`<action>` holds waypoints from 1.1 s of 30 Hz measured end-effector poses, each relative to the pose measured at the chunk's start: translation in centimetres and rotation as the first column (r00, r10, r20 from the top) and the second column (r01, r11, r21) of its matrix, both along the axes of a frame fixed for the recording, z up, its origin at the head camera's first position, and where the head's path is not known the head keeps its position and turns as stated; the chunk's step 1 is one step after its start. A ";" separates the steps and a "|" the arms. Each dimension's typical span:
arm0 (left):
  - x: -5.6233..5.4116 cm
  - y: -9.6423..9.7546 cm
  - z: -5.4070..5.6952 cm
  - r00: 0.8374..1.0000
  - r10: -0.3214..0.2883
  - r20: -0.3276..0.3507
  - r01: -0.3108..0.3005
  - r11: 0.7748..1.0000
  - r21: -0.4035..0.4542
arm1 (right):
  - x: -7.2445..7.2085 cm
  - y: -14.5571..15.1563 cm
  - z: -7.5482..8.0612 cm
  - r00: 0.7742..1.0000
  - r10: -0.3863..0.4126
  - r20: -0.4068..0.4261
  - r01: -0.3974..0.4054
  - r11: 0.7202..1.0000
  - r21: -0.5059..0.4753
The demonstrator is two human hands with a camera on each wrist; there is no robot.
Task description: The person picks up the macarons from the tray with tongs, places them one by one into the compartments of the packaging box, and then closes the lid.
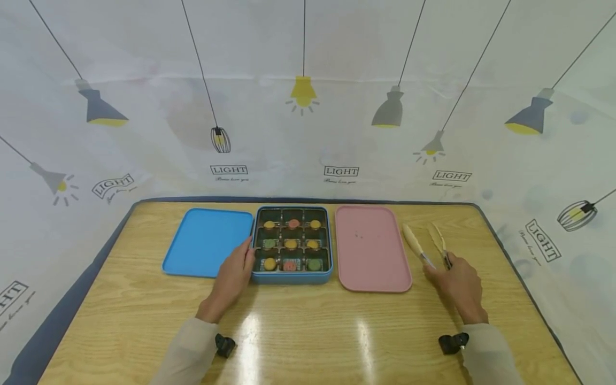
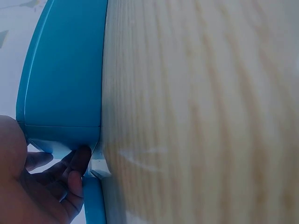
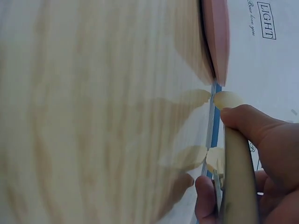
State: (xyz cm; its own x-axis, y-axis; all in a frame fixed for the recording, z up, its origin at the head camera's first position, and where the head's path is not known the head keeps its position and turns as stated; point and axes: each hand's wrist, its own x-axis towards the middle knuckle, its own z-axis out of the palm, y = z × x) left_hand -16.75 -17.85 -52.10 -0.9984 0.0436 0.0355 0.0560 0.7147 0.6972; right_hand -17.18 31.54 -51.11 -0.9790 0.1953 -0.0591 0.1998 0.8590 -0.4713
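Observation:
My left hand (image 1: 236, 267) grips the left wall of a blue box (image 1: 291, 278), with the thumb up by the rim and fingertips against the side in the left wrist view. Inside the box a dark divided insert (image 1: 280, 233) holds small round yellow, pink and green pieces, one to a compartment. To the right, my right hand (image 1: 457, 283) holds a pair of tongs (image 1: 415, 240) with cream-coloured tips and metal arms. The tong tips are spread apart and point away from me, low over the table, with nothing between them.
A flat blue lid (image 1: 209, 240) lies left of the box, close to the left hand. Between the box and the tongs lies a pink tray (image 1: 372, 256) with a few dark specks on it. The wooden table (image 1: 308, 331) ends at a printed curtain (image 1: 269, 117) behind.

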 end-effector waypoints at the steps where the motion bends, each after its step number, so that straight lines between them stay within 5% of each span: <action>1: 0.0 0.0 0.0 1.000 0.001 0.000 -0.001 1.000 0.001 | 0.0 0.0 0.0 1.000 0.000 0.018 0.000 1.000 -0.002; 24: 0.2 0.1 0.1 1.000 0.003 -0.015 -0.003 1.000 -0.023 | -0.3 -1.0 1.2 0.977 0.017 0.211 -0.053 0.985 0.165; 30: 0.1 0.1 0.5 0.998 0.006 -0.068 -0.011 0.997 -0.070 | -0.7 -3.3 2.9 0.993 0.110 0.039 -0.115 0.980 0.160; 33: 0.1 -0.1 0.8 0.993 0.009 -0.116 -0.020 0.996 -0.090 | -1.2 -5.7 4.0 0.975 0.201 -0.098 -0.192 0.977 0.096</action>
